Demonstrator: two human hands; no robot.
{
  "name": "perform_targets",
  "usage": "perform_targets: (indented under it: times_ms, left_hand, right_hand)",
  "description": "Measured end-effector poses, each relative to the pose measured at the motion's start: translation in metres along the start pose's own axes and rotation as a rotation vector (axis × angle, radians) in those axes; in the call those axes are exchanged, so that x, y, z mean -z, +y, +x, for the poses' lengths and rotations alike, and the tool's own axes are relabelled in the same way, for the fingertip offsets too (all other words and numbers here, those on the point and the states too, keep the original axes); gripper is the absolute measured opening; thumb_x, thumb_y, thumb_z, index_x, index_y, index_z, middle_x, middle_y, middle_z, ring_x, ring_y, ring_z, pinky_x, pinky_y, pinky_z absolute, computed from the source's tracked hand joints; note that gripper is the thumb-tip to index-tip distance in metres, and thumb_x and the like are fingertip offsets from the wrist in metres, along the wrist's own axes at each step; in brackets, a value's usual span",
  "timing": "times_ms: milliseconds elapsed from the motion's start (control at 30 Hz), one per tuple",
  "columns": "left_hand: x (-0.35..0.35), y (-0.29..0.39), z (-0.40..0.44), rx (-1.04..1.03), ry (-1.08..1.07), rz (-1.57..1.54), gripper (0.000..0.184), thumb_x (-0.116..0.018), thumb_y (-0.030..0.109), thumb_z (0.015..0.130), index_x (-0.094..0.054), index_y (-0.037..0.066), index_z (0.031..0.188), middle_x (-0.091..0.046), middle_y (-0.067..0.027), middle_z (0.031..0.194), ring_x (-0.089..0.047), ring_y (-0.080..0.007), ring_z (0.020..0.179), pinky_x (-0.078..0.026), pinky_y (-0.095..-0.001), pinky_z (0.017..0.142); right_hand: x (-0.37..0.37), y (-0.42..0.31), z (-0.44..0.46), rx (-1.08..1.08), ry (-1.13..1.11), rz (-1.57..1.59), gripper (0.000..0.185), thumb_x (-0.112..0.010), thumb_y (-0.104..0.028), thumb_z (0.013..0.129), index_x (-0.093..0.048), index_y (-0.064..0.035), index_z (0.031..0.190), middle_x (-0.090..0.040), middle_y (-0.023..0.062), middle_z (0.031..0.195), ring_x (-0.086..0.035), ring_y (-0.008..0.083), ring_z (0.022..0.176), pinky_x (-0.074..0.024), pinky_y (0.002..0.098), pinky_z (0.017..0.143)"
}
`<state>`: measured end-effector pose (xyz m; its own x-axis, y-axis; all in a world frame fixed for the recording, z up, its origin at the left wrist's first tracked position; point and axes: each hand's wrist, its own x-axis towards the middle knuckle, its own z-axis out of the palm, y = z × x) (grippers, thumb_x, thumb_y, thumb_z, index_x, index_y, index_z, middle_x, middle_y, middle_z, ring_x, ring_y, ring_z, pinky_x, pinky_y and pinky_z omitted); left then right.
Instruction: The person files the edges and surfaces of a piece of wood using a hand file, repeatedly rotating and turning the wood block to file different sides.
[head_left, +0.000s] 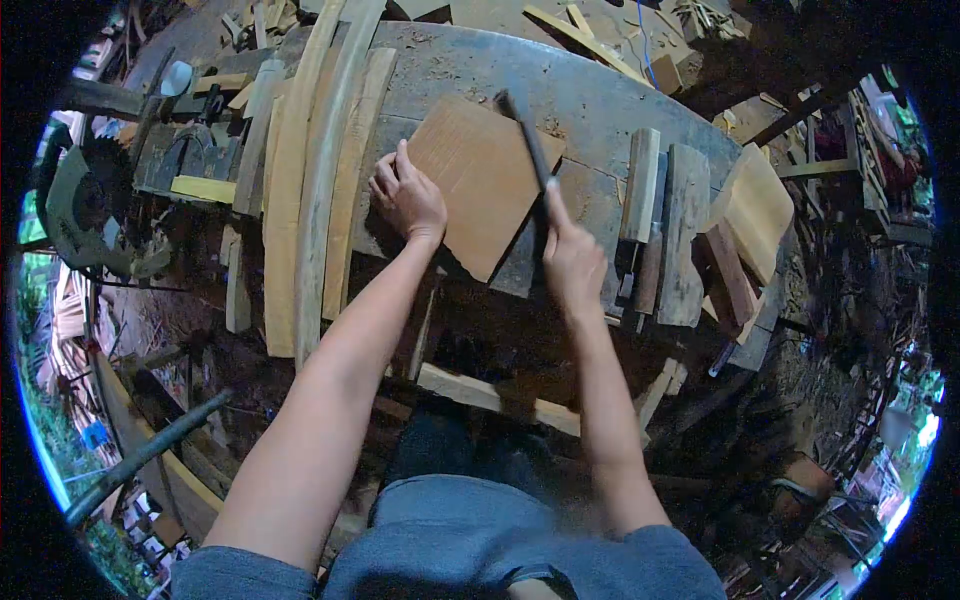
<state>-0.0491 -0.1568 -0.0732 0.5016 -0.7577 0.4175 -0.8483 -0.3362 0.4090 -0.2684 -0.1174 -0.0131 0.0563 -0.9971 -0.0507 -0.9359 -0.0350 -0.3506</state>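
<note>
Head view, nearest first: a grey-blue shirt (450,530) fills the bottom, and two bare forearms reach forward from its sleeves. Left hand (408,197) lies at the left edge of a brown board (480,175), its fingers half curled; whether they grip beneath the edge, I cannot tell. Right hand (573,255) is closed on the near end of a slim dark tool (535,145), whose small head sits over the board's far right side; its exact kind is unclear.

The board lies on the worn table (470,65), with one corner pointing back toward the shirt. Left of it, long strips (318,180) run side by side away from the wearer. To the right stand out a narrow block (640,185), a grey plank (684,235) and a pale, wide piece (757,215).

Beyond the table's far edge, wood scraps (590,40) and a blue cord (646,50) lie on the ground.
</note>
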Motion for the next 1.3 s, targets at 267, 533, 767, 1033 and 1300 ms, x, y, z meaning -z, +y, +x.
perform_targets:
  times_ms: [267,533,767,1033,1300]
  left_hand:
    - [-0.001,0.000,-0.001,0.036,-0.009,-0.013,0.042,-0.053,0.011,0.089,-0.055,0.012,0.131,-0.052,-0.0079,0.118,-0.048,-0.0322,0.111,-0.039,-0.0456,0.096]
    - [-0.002,-0.001,0.000,0.025,-0.012,-0.003,0.043,-0.052,0.010,0.089,-0.055,0.012,0.132,-0.052,-0.0080,0.117,-0.048,-0.0317,0.112,-0.037,-0.0451,0.099]
    - [0.003,0.002,0.001,0.028,-0.013,-0.041,0.041,-0.052,0.010,0.090,-0.055,0.010,0.131,-0.052,-0.0097,0.117,-0.048,-0.0323,0.110,-0.036,-0.0455,0.101]
    - [-0.008,-0.005,0.002,0.010,0.030,0.007,0.040,-0.053,0.012,0.090,-0.057,0.011,0.130,-0.053,-0.0095,0.116,-0.048,-0.0318,0.108,-0.039,-0.0450,0.097]
    - [-0.007,-0.004,-0.002,0.008,0.046,-0.010,0.039,-0.052,0.013,0.090,-0.057,0.012,0.129,-0.054,-0.0080,0.117,-0.049,-0.0315,0.109,-0.039,-0.0451,0.097]
  right_hand:
    - [-0.004,-0.002,-0.020,-0.036,-0.003,0.034,0.059,-0.056,-0.019,0.093,-0.039,-0.0348,0.148,-0.063,0.0179,0.066,-0.065,0.0405,0.060,-0.0521,0.0534,0.057]
    - [-0.011,-0.001,0.036,-0.064,0.158,-0.012,0.060,-0.056,-0.024,0.094,-0.037,-0.0370,0.148,-0.066,0.0156,0.069,-0.066,0.0390,0.060,-0.0528,0.0529,0.055]
    - [-0.004,0.000,0.004,-0.016,0.079,-0.062,0.060,-0.057,-0.024,0.093,-0.038,-0.0384,0.148,-0.065,0.0157,0.067,-0.066,0.0375,0.059,-0.0538,0.0513,0.054]
    - [-0.001,-0.010,-0.018,0.004,0.080,-0.025,0.060,-0.057,-0.021,0.092,-0.039,-0.0357,0.148,-0.064,0.0150,0.066,-0.066,0.0371,0.059,-0.0536,0.0508,0.053]
    - [-0.005,-0.006,0.042,-0.022,0.102,-0.043,0.057,-0.055,-0.024,0.093,-0.040,-0.0382,0.147,-0.065,0.0176,0.068,-0.067,0.0382,0.060,-0.0524,0.0528,0.052]
